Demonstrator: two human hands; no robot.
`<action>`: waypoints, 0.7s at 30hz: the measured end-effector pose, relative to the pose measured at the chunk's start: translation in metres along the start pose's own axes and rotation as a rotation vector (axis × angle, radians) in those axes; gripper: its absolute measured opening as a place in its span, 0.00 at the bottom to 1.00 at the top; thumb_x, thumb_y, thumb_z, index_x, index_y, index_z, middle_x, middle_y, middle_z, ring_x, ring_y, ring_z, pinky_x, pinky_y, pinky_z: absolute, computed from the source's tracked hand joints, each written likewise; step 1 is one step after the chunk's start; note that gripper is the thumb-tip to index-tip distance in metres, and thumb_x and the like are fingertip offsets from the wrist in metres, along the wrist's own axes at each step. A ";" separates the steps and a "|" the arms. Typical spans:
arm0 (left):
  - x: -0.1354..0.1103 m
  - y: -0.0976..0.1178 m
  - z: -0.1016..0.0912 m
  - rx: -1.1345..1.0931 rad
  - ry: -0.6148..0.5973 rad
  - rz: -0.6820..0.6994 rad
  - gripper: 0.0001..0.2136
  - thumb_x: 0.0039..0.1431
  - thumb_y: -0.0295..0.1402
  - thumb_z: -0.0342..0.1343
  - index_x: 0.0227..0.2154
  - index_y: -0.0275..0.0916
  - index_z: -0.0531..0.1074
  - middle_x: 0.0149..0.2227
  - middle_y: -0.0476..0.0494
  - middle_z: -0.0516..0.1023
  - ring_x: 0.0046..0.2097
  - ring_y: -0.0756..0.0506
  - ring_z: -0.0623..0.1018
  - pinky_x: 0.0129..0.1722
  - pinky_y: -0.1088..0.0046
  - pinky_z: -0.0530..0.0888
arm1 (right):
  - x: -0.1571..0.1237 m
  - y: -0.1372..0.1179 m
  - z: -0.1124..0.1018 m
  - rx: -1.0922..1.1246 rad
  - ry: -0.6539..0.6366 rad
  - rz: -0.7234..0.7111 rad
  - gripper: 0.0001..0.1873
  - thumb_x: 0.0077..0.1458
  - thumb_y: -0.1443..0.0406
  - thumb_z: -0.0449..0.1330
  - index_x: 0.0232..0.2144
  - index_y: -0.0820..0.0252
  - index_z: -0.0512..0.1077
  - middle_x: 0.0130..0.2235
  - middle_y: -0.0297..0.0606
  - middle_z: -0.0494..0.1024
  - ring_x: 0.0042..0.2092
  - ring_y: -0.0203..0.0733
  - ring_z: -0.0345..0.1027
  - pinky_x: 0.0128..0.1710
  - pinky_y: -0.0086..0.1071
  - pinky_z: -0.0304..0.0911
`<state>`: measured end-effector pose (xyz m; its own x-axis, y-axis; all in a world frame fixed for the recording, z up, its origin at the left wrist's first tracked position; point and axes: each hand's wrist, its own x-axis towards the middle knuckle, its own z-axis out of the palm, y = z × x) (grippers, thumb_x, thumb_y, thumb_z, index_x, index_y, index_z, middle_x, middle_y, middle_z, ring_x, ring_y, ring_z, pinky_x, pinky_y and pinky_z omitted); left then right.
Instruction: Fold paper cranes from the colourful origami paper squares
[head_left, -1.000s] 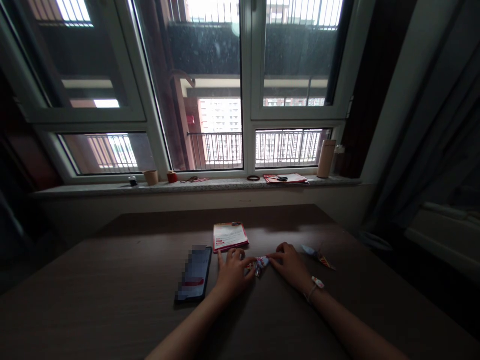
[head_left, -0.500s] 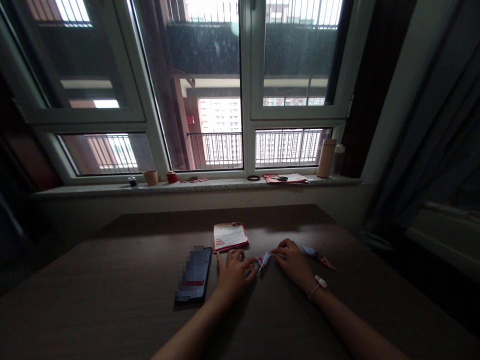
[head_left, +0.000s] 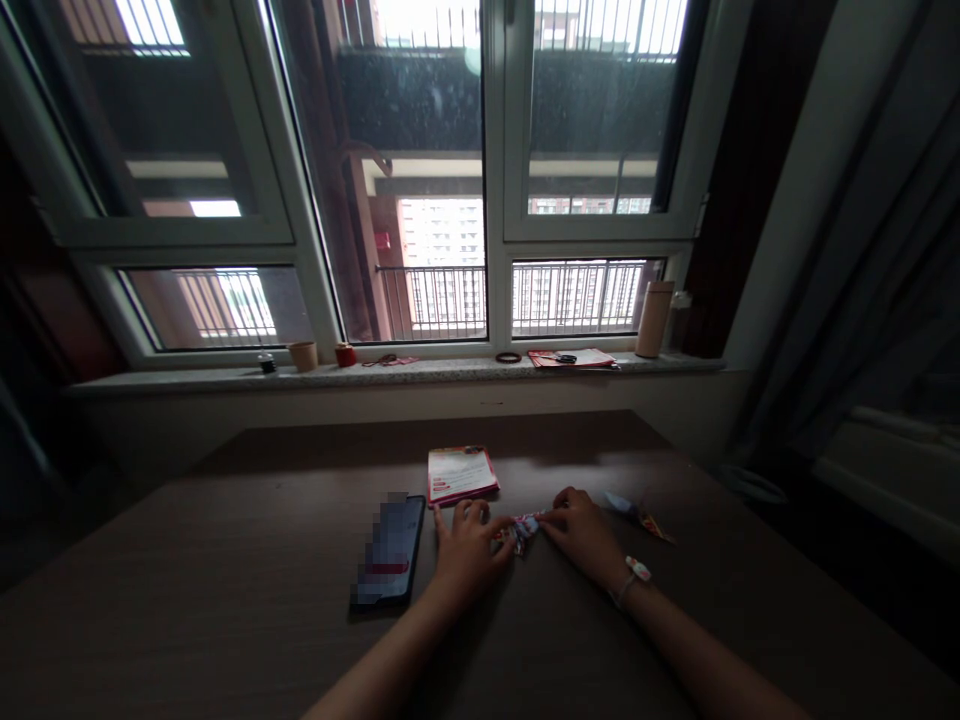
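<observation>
A small, crumpled or folded printed piece of paper (head_left: 526, 526), white, blue and red, lies on the dark table between my hands. Its left end is under the thumb and index finger of my left hand (head_left: 469, 548), whose other fingers rest bent on the table. At its right end, the fingertips of my right hand (head_left: 585, 535) are closed on the edge. Beyond that wrist lies another crumpled piece (head_left: 621, 503), bluish with a yellow and red tip. A stack of printed cards (head_left: 461, 477) with red edges sits just past my left fingertips.
A dark phone (head_left: 390, 552) lies left of my left hand. Along the windowsill (head_left: 450, 370) stand a tan cup (head_left: 304, 356), a red spool (head_left: 345, 355), a dark ring (head_left: 508, 357), scissors (head_left: 564, 358) on papers, and a tan bottle (head_left: 655, 318).
My right hand has shifted slightly down and left, pulling closer to my left hand. The right end of the paper has changed shape. My left hand keeps its place.
</observation>
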<state>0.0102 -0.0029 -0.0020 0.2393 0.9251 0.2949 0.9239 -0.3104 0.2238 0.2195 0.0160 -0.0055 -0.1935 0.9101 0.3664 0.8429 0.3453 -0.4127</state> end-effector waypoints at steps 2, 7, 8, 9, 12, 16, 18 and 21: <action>0.000 0.000 -0.001 0.006 0.003 0.008 0.14 0.58 0.48 0.52 0.47 0.61 0.73 0.52 0.45 0.70 0.58 0.35 0.63 0.58 0.32 0.40 | 0.000 0.000 0.001 -0.030 -0.011 0.041 0.11 0.57 0.58 0.58 0.37 0.48 0.81 0.40 0.41 0.72 0.45 0.45 0.64 0.47 0.34 0.60; 0.000 0.000 -0.001 0.033 0.025 0.017 0.14 0.58 0.48 0.53 0.46 0.62 0.74 0.53 0.46 0.71 0.58 0.35 0.62 0.59 0.32 0.40 | -0.001 -0.003 0.002 -0.057 0.002 0.088 0.12 0.56 0.57 0.58 0.35 0.49 0.81 0.39 0.41 0.72 0.44 0.45 0.65 0.45 0.34 0.60; 0.000 0.000 -0.001 0.037 0.024 0.013 0.14 0.57 0.48 0.53 0.46 0.62 0.74 0.53 0.46 0.71 0.58 0.35 0.62 0.59 0.33 0.40 | -0.001 -0.004 0.002 -0.055 0.007 0.085 0.12 0.56 0.58 0.58 0.35 0.50 0.81 0.39 0.41 0.72 0.44 0.45 0.65 0.45 0.33 0.60; 0.000 -0.001 -0.001 0.040 0.021 0.008 0.14 0.57 0.48 0.54 0.47 0.62 0.74 0.53 0.46 0.71 0.58 0.35 0.62 0.59 0.33 0.40 | -0.001 -0.004 0.002 -0.050 0.008 0.076 0.12 0.57 0.58 0.58 0.35 0.50 0.81 0.39 0.41 0.72 0.44 0.45 0.65 0.45 0.33 0.60; 0.000 -0.001 -0.001 0.036 0.006 0.005 0.15 0.57 0.48 0.53 0.47 0.62 0.73 0.53 0.47 0.71 0.59 0.35 0.62 0.59 0.34 0.40 | -0.002 -0.005 0.001 -0.034 0.018 0.028 0.12 0.58 0.59 0.57 0.37 0.49 0.80 0.40 0.41 0.72 0.45 0.44 0.64 0.47 0.34 0.60; 0.001 -0.001 0.000 0.019 -0.006 -0.001 0.15 0.58 0.48 0.53 0.48 0.63 0.73 0.54 0.46 0.70 0.59 0.35 0.62 0.59 0.33 0.39 | -0.004 -0.007 0.003 -0.041 0.040 -0.081 0.12 0.60 0.58 0.56 0.41 0.44 0.79 0.47 0.40 0.70 0.51 0.46 0.61 0.53 0.38 0.57; 0.001 0.000 0.000 0.011 -0.009 0.000 0.15 0.58 0.48 0.53 0.48 0.63 0.72 0.54 0.46 0.70 0.60 0.35 0.62 0.59 0.32 0.39 | -0.005 -0.009 0.006 -0.066 0.041 -0.124 0.12 0.60 0.57 0.56 0.43 0.41 0.77 0.49 0.39 0.70 0.53 0.47 0.59 0.55 0.41 0.54; 0.001 0.000 -0.001 0.006 -0.004 0.000 0.15 0.58 0.48 0.53 0.47 0.63 0.73 0.54 0.46 0.70 0.60 0.34 0.62 0.58 0.31 0.40 | -0.006 -0.012 0.008 -0.119 0.055 -0.130 0.12 0.61 0.56 0.55 0.42 0.39 0.78 0.49 0.39 0.70 0.54 0.48 0.58 0.56 0.44 0.52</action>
<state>0.0103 -0.0018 -0.0010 0.2403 0.9260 0.2910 0.9258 -0.3088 0.2181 0.2068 0.0081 -0.0098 -0.2794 0.8445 0.4568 0.8668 0.4266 -0.2584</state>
